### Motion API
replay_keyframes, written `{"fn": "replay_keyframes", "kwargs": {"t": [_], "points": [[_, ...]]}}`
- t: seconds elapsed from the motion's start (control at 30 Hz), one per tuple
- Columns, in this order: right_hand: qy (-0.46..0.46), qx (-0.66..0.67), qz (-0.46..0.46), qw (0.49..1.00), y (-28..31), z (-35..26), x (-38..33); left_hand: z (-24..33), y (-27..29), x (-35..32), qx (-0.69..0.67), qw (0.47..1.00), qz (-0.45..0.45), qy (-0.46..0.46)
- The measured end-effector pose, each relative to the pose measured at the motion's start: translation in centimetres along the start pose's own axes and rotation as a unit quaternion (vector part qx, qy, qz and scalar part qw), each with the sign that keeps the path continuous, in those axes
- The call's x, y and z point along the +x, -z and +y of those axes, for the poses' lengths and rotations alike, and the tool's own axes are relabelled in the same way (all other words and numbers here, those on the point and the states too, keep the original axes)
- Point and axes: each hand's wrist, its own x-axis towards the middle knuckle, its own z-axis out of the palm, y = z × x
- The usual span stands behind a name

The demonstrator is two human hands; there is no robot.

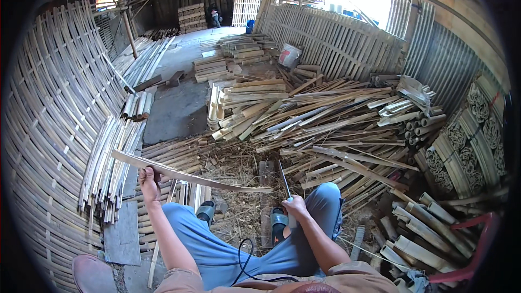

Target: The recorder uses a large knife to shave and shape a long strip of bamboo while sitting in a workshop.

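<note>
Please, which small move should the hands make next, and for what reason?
Probably bring the knife against the bamboo strip: the right hand grips the knife, the left hand holds the strip, and its free end appears close to the knife.

I see from my end a long, pale strip (pixel 190 174), gently bowed, held in the left fingers (pixel 144 177): a short end juts out left of them, the longer part slopes down rightward. The knife (pixel 284 176) extends forward from the right fingers (pixel 292 206), its narrow blade bare.
</note>
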Motion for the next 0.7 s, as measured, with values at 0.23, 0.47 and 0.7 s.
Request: {"fn": "replay_keyframes", "kwargs": {"t": [0.23, 0.47, 0.7], "points": [[-0.043, 0.067, -0.055, 0.995, 1.0, -1.2, -0.5, 2.2, -6.8, 3.4, 0.082, 0.984, -0.160, -0.009], [0.012, 0.070, 0.001, 0.997, -0.8, -3.5, 1.6, 1.8, -12.0, 5.7, 0.074, 0.994, -0.038, -0.070], [-0.096, -0.233, -0.096, 0.963, -2.1, -1.5, 1.4, -1.2, -7.7, 5.0, -0.149, 0.981, 0.118, 0.027]]}}
